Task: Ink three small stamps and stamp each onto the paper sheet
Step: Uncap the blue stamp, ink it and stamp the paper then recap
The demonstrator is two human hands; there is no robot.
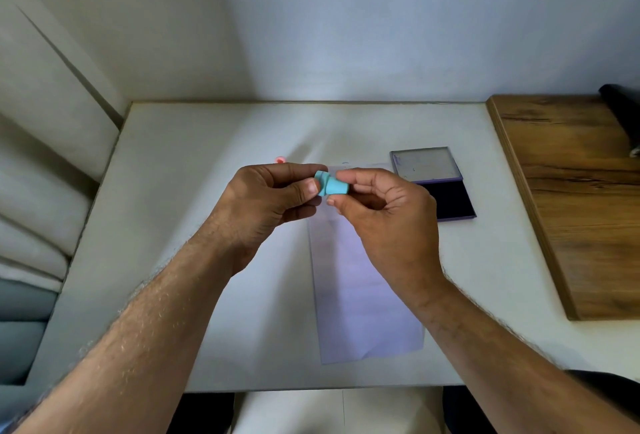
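Note:
A small turquoise stamp (331, 186) is held above the table between both hands. My left hand (273, 198) pinches its left end, which looks like a cap, between thumb and fingers. My right hand (384, 212) pinches the stamp's wider right body with thumb and forefinger. Below them a long pale paper sheet (360, 291) lies on the white table (194, 225). An open ink pad (446, 198) with a dark pad and raised lid (426, 163) sits right of the sheet. A small pink stamp (280, 159) peeks out behind my left hand.
A wooden board (571, 205) lies along the table's right side, with a dark object (623, 111) on its far corner. White walls close off the table at the back and left. Grey cushions (27, 260) are to the left.

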